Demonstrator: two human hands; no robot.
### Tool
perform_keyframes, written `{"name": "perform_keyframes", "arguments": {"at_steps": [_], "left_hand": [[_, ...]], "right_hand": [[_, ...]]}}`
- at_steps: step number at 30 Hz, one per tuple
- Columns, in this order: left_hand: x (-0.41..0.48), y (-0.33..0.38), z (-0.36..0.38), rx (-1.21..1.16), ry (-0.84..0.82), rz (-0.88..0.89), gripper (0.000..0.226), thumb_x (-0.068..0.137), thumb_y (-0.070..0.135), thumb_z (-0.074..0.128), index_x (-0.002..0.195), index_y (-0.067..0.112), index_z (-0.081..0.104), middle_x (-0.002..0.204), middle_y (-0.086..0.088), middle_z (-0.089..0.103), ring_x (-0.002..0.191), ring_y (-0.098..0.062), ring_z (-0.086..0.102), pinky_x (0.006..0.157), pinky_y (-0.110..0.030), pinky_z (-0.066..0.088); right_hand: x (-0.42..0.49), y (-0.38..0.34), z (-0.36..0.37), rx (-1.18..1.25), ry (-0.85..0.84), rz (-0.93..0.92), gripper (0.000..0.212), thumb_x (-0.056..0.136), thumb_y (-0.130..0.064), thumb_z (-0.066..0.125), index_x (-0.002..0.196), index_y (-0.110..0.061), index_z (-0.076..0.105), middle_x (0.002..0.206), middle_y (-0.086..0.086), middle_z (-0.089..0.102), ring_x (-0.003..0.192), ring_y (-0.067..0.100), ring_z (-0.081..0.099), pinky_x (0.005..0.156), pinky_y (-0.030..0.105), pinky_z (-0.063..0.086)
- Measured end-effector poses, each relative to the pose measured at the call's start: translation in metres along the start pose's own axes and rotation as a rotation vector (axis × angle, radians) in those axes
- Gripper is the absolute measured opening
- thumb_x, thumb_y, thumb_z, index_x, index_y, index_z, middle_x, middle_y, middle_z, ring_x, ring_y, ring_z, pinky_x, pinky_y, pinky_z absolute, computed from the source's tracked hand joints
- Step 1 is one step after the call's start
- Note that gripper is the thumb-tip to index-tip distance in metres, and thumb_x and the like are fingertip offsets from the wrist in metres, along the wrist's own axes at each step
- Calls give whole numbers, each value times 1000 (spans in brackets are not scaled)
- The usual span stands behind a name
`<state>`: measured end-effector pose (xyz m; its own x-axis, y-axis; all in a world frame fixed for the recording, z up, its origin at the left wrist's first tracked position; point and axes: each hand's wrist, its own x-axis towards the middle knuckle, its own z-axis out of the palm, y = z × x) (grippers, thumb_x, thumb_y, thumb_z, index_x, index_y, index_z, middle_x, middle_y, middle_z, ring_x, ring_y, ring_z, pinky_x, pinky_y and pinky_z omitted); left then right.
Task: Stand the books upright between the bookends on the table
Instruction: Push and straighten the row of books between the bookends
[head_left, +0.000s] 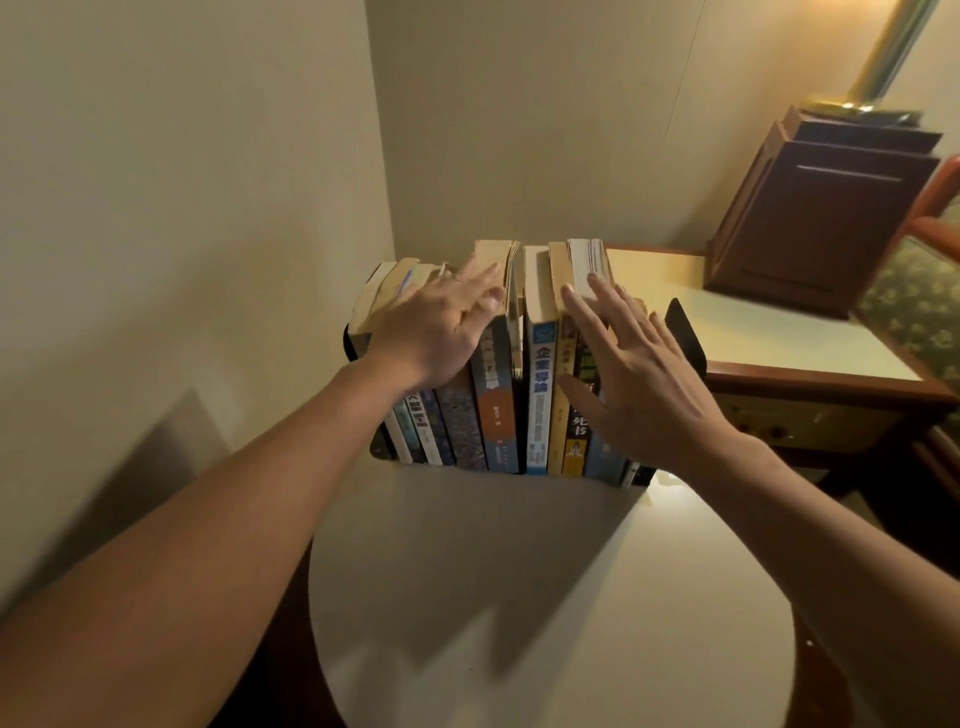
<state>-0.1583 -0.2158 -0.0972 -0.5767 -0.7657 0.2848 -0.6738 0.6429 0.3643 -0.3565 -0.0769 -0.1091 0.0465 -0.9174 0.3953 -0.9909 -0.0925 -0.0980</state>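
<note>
Over the table, the left hand and the right hand rest flat, fingers straight, on the books, gripping nothing. These stand upright at its far edge between the bookends. Paperbacks probably bend and slide; better to squeeze the row from both ends.

- Left hand: bare, worn items too small to tell.
- Right hand: bare.
- Left forearm and right forearm: bare up to the frame edge.

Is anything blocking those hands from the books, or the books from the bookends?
Nothing visible. The left hand and right hand are right at the books, which stand upright between the two bookends.
</note>
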Motion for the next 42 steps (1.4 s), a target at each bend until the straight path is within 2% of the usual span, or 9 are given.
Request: {"name": "perform_keyframes", "arguments": {"at_steps": [8, 11, 14, 18, 25, 29, 31, 34, 42], "left_hand": [[8, 4, -8, 1, -24, 14, 69, 95, 69, 10, 156, 41, 25, 166, 14, 15, 154, -18, 14, 122, -55, 17], [5, 4, -2, 16, -38, 12, 61, 97, 66, 10, 154, 49, 24, 165, 18, 15, 151, -17, 23, 118, -55, 28], [4, 5, 2, 52, -14, -5, 60, 96, 66, 9, 153, 52, 25, 165, 20, 16, 147, -19, 33, 111, -53, 38], [5, 5, 2, 51, -5, -13, 63, 95, 67, 6, 153, 52, 24, 165, 20, 16, 147, -21, 34, 111, -51, 38], [4, 8, 3, 44, 0, -9, 66, 94, 68, 6, 154, 49, 24, 165, 18, 15, 147, -19, 32, 115, -50, 33], [4, 11, 3, 42, 2, -16, 66, 93, 67, 6, 154, 48, 24, 166, 17, 15, 148, -19, 30, 117, -48, 30], [4, 11, 3, 46, 3, -11, 64, 96, 65, 8, 155, 47, 24, 166, 16, 15, 149, -18, 29, 117, -48, 29], [3, 10, 3, 57, 2, -5, 61, 98, 63, 10, 155, 46, 24, 166, 16, 15, 149, -18, 29, 117, -48, 29], [2, 6, 1, 26, -7, -13, 53, 105, 58, 16, 155, 45, 26, 166, 15, 15, 150, -16, 27, 119, -46, 23]], "right_hand": [[-25, 3, 1, 9, 12, 49, 87, 94, -42, 59, 160, -28, 4, 167, 9, -1, 153, 31, 1, 120, 58, 17], [-45, 3, 4, 63, 51, 99, 86, 93, -34, 62, 161, -25, 8, 167, 9, 6, 154, 30, 3, 120, 60, 21], [-68, 1, 11, 86, 148, 141, 76, 91, -26, 67, 156, -15, 29, 162, 12, 28, 149, 36, 26, 110, 56, 34], [-91, -2, 31, 172, 214, 216, 61, 91, -22, 69, 147, -11, 47, 149, 10, 50, 132, 34, 52, 92, 50, 54], [-87, -3, 43, 81, 138, 360, 72, 94, -32, 63, 155, -12, 30, 157, 15, 36, 130, 42, 47, 83, 52, 57], [-83, 5, 47, 15, 171, 389, 57, 95, -29, 62, 144, -6, 46, 142, 18, 52, 117, 38, 57, 78, 50, 59], [-80, 10, 46, 50, 267, 381, 38, 97, -32, 59, 123, -5, 58, 122, 15, 61, 101, 29, 63, 69, 43, 61], [-67, 14, 42, 117, 312, 375, 23, 94, -27, 62, 99, -6, 57, 105, 12, 63, 87, 24, 65, 60, 35, 60], [-76, -2, 27, 211, 263, 383, 25, 95, -24, 60, 112, -5, 61, 102, 13, 69, 85, 26, 68, 63, 28, 56]]}}
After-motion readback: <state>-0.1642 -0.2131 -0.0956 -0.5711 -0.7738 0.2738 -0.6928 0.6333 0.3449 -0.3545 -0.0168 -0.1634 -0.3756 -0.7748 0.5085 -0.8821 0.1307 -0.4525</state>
